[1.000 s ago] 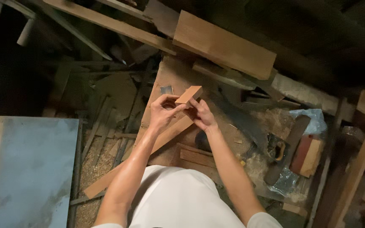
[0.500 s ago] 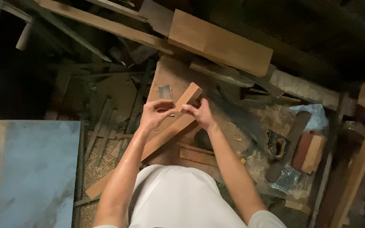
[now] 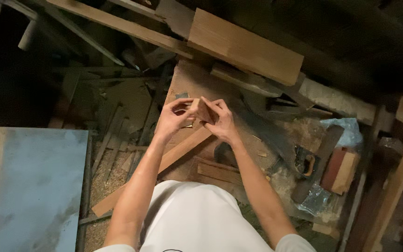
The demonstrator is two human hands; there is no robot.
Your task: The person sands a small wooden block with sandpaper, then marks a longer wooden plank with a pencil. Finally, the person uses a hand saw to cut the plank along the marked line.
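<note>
Both my hands hold a small flat wooden piece (image 3: 203, 111) up in front of me. My left hand (image 3: 173, 116) pinches its left end with thumb and fingers. My right hand (image 3: 221, 120) grips its right side, fingers curled over the top edge. Under the hands lies a long wooden strip (image 3: 178, 154) running diagonally down to the left across a wooden work board (image 3: 197, 84). The underside of the small piece is hidden by my fingers.
A thick light plank (image 3: 246, 44) lies beyond the board. A handsaw (image 3: 299, 158) and a reddish block (image 3: 341, 170) sit to the right, near a blue plastic bag (image 3: 346, 130). A grey-blue panel (image 3: 33, 186) fills the lower left. Sawdust and scrap slats cover the floor.
The small wooden piece has been turned from lying long and slanted between my hands to a more end-on pose. Both hands stayed close together above the board.
</note>
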